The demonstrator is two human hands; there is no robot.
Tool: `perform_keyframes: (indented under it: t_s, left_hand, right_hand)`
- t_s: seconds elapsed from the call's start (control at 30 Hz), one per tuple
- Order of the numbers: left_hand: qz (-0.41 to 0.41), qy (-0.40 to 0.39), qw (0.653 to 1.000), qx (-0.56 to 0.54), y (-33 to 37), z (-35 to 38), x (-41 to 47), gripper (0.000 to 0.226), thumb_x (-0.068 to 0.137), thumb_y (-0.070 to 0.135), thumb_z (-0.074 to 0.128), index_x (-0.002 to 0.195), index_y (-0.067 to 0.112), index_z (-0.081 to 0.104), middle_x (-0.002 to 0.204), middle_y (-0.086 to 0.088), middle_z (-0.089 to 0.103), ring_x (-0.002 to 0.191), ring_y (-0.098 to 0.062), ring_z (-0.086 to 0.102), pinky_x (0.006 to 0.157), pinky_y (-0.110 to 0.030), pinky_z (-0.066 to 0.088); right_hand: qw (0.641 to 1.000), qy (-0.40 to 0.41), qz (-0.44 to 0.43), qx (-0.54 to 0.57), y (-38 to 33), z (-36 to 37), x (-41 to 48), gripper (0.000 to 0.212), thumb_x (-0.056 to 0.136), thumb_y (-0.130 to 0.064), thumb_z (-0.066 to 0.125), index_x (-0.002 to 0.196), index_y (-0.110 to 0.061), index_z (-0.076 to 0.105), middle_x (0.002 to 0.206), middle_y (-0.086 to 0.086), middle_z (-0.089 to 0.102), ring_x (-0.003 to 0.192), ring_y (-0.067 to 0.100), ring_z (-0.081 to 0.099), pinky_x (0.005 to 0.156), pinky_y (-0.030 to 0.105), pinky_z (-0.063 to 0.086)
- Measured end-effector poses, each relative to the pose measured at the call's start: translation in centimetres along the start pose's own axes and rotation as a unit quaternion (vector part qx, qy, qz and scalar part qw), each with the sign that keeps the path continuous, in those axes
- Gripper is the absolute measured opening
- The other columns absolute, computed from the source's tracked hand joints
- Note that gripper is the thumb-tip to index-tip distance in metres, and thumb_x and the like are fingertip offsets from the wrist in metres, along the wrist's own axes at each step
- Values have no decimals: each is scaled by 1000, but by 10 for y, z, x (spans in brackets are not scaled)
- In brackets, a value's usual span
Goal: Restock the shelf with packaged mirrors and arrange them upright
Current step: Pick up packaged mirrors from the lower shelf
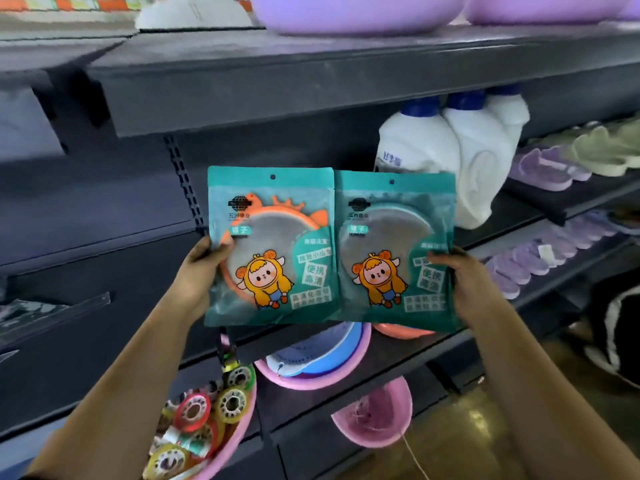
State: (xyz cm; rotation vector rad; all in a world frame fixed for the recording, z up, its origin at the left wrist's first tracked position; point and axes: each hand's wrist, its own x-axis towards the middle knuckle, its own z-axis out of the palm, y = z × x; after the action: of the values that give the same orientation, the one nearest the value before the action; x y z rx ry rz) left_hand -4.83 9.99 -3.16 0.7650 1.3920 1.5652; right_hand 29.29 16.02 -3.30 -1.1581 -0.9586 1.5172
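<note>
Dark metal shelving (242, 81) fills the aisle, white detergent bottles (450, 150) behind. Two teal mirror packets sit upright, side by side: left hand (201, 268) clamps the orange-rimmed one (270, 244), right hand (464, 282) the teal-rimmed one (394, 251). Light, slick, breakable; edge grips seem safest.

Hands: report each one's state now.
Left hand: closed on the orange mirror pack.
Right hand: closed on the teal mirror pack.

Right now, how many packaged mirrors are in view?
2. The orange-framed mirror pack is in the left hand; the teal-framed mirror pack beside it is in the right hand. More could be hidden behind them.
</note>
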Motion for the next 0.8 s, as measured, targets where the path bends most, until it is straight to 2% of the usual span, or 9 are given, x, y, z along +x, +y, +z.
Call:
perform_keyframes:
  t_s: [0.07,0.13,0.27,0.33,0.4,0.5,0.53,0.63,0.8]
  left_hand:
    - [-2,-15,1000,-14,0,0,-4,8,91,18,57,90,25,60,73,12,69,67,-7,60,44,-14,45]
    - [-2,-32,999,-14,-2,1,-9,8,89,19,60,87,26,61,84,10,66,77,-9,59,56,-23,47]
    - [-7,-118,992,38,-19,12,-21,13,91,18,58,81,25,62,66,16,69,78,-9,59,72,-30,45]
    - [-19,-168,984,59,-31,27,-29,11,92,19,56,86,24,64,69,14,70,80,-11,60,80,-34,47]
    - [-41,-211,974,66,-46,48,-41,9,92,20,57,88,24,64,69,13,70,79,-11,61,76,-31,51]
    - [-71,-266,959,63,-63,88,-68,10,92,18,55,85,25,59,56,18,66,59,-1,61,49,-14,48]
    - [-78,-285,954,58,-68,103,-79,11,92,17,55,86,24,59,55,19,66,55,2,61,47,-12,47]
    - [-87,-342,934,50,-85,152,-109,10,92,15,55,88,23,59,58,18,67,55,5,62,51,-11,49]
    - [-112,-449,885,48,-114,243,-169,13,93,13,53,88,23,59,63,17,69,59,4,64,55,-13,51]
  right_hand:
    - [999,29,-8,24,8,-3,-27,19,86,1,47,91,-10,61,70,4,71,62,19,67,59,29,49]
    - [997,56,-24,54,19,-10,-56,20,85,2,46,91,-10,61,69,4,70,62,19,66,62,30,49]
    - [988,118,-27,96,56,-30,-122,19,78,-2,54,94,-10,59,74,5,65,68,23,61,67,34,48]
    - [981,158,-38,107,64,-45,-156,20,79,-4,55,97,-11,58,76,5,64,68,21,62,67,34,50]
    - [974,191,-53,108,64,-63,-190,19,84,-2,51,98,-12,58,78,5,64,67,20,63,68,35,52]
    - [966,228,-71,103,65,-89,-237,20,86,0,48,100,-11,57,75,3,66,61,17,65,57,30,54]
    - [961,244,-76,107,66,-97,-251,21,86,1,48,100,-10,58,75,3,68,62,17,66,57,30,55]
    - [939,310,-91,119,68,-125,-293,20,87,5,46,95,-9,58,69,1,69,60,15,66,57,26,56]
    - [879,441,-116,140,69,-187,-360,20,87,5,49,90,-11,60,68,-1,71,61,15,67,60,26,57]
